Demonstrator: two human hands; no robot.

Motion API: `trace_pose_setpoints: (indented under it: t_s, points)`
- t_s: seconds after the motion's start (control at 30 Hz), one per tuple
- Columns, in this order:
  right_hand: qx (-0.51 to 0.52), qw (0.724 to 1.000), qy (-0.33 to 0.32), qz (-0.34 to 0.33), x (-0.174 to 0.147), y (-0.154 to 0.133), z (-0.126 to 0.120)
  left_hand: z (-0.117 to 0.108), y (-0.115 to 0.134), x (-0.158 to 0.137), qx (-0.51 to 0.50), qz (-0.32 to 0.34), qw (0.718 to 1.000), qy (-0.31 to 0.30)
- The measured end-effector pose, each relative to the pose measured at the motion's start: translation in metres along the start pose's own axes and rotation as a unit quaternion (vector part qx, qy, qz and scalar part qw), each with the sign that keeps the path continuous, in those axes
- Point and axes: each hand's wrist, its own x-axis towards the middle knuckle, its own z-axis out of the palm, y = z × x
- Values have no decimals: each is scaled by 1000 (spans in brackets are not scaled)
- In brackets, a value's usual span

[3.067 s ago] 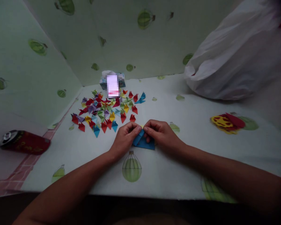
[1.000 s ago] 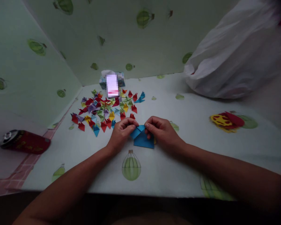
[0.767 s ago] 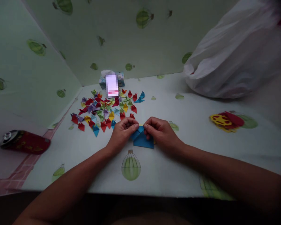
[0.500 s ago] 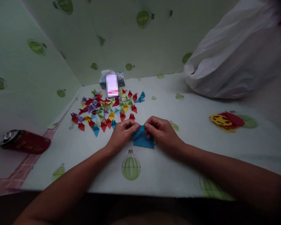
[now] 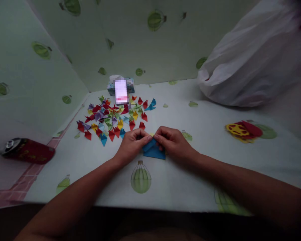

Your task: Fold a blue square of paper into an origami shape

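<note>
A piece of blue origami paper (image 5: pixel 154 152) is between my two hands, low over the table, with its top corner partly folded. My left hand (image 5: pixel 134 144) pinches its upper left part between thumb and forefinger. From the other side, my right hand (image 5: pixel 174 142) grips the upper right part, the two thumb tips almost meeting. Fingers hide much of the paper's upper edge. A bit of yellow shows just above the thumbs. To the left and beyond lie many small folded paper pieces (image 5: pixel 111 135) in red, blue, yellow, green and purple.
A phone with a lit, blurred screen (image 5: pixel 121 91) leans on a tissue box (image 5: pixel 130 85) at the back. A red can (image 5: pixel 27 151) lies at the left edge. Yellow and red paper cutouts (image 5: pixel 240 130) lie at right, below a large white plastic bag (image 5: pixel 243 63).
My thumbs have drawn closer together at the top of the blue paper, covering more of its upper edge. The view has shifted very slightly.
</note>
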Motion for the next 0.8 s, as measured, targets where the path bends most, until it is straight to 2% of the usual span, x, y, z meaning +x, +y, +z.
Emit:
trace_pose_setpoints:
  t_s: [0.1,0.2,0.3,0.37,0.43,0.47,0.53,0.63,0.7,0.8]
  points:
    - [37,999,-5,27,0,-2,-1,-4,-1,3,-40,-19,999,-28]
    - [161,981,-24,102,3,0,-3,-7,-3,6,-78,-14,997,-22]
    - [305,937,-55,160,5,4,-3,-8,-2,7,-57,43,997,-12]
    - [347,916,-83,183,5,6,-1,-8,1,6,-17,95,995,-37]
    - [352,910,-114,188,4,6,1,-7,3,3,12,136,989,-51]
    - [342,913,-126,182,3,6,2,-7,4,2,16,144,988,-46]
    - [290,938,-120,148,2,5,2,-7,6,0,4,132,991,-36]
    - [187,978,-63,69,2,4,-1,-7,6,1,-31,60,997,-41]
    - [154,986,-41,42,3,4,-3,-6,5,1,-32,7,998,-53]
    - [131,989,-42,50,4,5,-5,-3,4,0,-23,-39,996,-75]
